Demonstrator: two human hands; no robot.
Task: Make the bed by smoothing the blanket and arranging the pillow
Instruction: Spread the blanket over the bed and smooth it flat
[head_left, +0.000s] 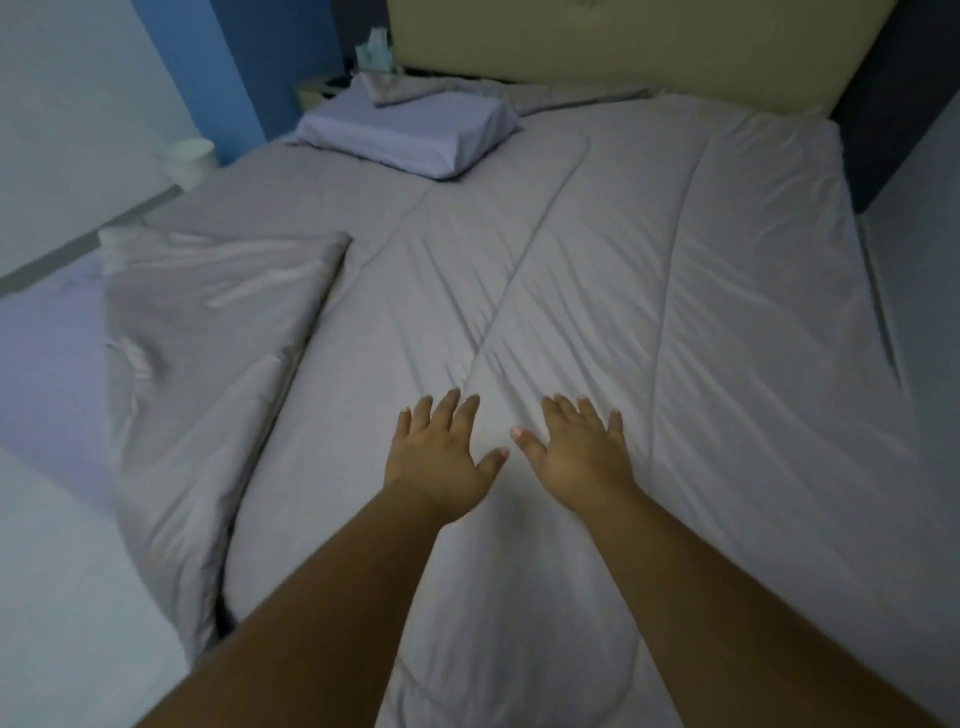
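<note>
Grey blanket (597, 249) lies spread across the frame's middle. We press our left hand (441, 457) and right hand (576, 452) flat on it, each grip wide. Our pale pillow (410, 132) lies upper left.

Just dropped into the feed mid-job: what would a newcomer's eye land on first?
The left hand and right hand lie flat, fingers spread, side by side on the grey blanket in the near middle. Next, the blanket's left edge is folded back and rumpled, and a pale pillow sits at the far left near the headboard.
</note>
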